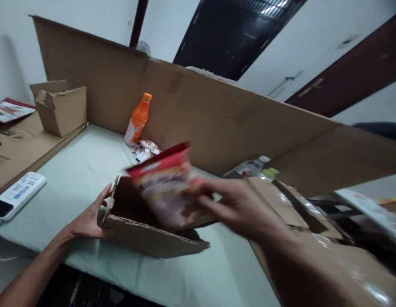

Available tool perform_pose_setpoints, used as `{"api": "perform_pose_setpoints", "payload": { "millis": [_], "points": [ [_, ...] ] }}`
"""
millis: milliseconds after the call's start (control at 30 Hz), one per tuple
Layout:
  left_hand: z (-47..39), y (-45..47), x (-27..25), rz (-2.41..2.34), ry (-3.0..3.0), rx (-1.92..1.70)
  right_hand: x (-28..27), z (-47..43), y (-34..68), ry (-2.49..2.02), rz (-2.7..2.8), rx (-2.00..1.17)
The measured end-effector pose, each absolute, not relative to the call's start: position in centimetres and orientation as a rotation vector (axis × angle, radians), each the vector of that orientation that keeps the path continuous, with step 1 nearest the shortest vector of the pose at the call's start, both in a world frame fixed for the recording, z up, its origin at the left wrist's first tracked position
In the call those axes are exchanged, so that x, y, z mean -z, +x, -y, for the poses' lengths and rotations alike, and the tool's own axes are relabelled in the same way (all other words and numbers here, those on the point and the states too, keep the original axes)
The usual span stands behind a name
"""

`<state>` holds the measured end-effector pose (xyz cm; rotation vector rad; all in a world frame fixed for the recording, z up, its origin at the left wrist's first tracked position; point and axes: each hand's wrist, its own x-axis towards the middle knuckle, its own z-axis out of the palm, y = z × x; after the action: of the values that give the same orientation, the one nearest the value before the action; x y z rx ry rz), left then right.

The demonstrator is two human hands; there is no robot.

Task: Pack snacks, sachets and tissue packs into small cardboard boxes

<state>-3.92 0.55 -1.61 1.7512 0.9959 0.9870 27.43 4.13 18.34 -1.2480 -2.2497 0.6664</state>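
Note:
A small open cardboard box [153, 236] stands on the pale green cloth near the table's front edge. My left hand [92, 217] grips its left end, thumb at the near side and fingers at the far side. Between the thumb and fingers of my right hand [226, 198] is a red-topped snack packet [164, 183], tilted and blurred by motion. The packet's lower part overlaps the box's opening; I cannot tell how far inside it reaches. The box's floor is hidden.
Behind the box are an orange-capped drink bottle [138, 121] and crumpled wrappers [146, 150], against a tall cardboard screen [201, 115]. A white power bank [20, 194] and a smaller carton [68, 111] are at left. Taped cardboard [287, 204] and a clear bottle [249, 167] are at right.

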Motion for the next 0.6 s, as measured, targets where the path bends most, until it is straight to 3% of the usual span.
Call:
{"api": "perform_pose_setpoints", "payload": {
  "millis": [133, 233, 367, 600],
  "points": [
    [-0.4, -3.3, 1.4, -0.981, 1.672, -1.029, -20.3, -10.9, 30.2, -1.312, 1.405, -0.679],
    [0.2, -4.1, -0.1, -1.085, 1.670, -1.101, -19.3, -16.1, 29.8, -1.355, 1.153, -0.710],
    [1.4, -8.7, -3.7, -1.331, 1.607, -1.309, -14.7, -17.2, 29.4, -1.359, 1.166, -0.826],
    [1.2, -19.9, -10.0, -1.942, 1.428, -1.848, -5.7, -10.5, 31.1, -1.428, 1.579, -1.064]
  ]
}}
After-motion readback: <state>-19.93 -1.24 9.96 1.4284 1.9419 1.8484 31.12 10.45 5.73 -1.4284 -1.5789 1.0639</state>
